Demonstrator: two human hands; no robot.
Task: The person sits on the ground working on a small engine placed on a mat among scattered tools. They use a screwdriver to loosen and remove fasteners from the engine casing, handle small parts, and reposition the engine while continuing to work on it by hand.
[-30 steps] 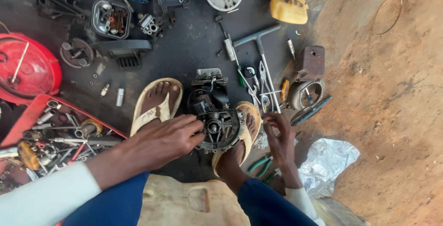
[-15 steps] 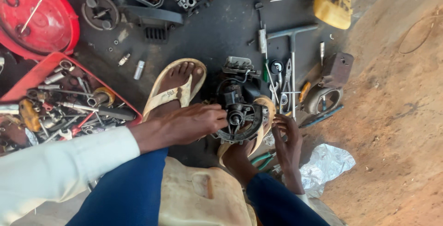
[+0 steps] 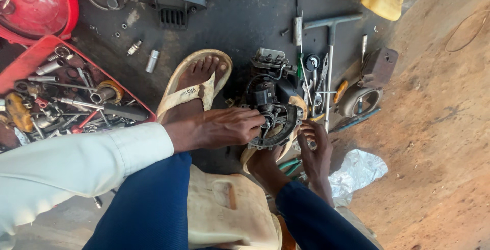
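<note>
While the left hand [image 3: 224, 127] pinches a small part on the engine [image 3: 270, 109] and the right hand [image 3: 315, 150] steadies it loosely, the part could slip into the floor clutter.

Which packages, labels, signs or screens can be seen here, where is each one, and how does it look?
No signs or screens are in view.
Sandal strap marking: on the left foot's tan sandal, short dark print on the pale strap.
Plastic bag: crumpled, clear and silvery, on the dirt to the right of the right hand.
Plastic jerrycan: cream, scuffed, between the legs, no label visible.
</note>
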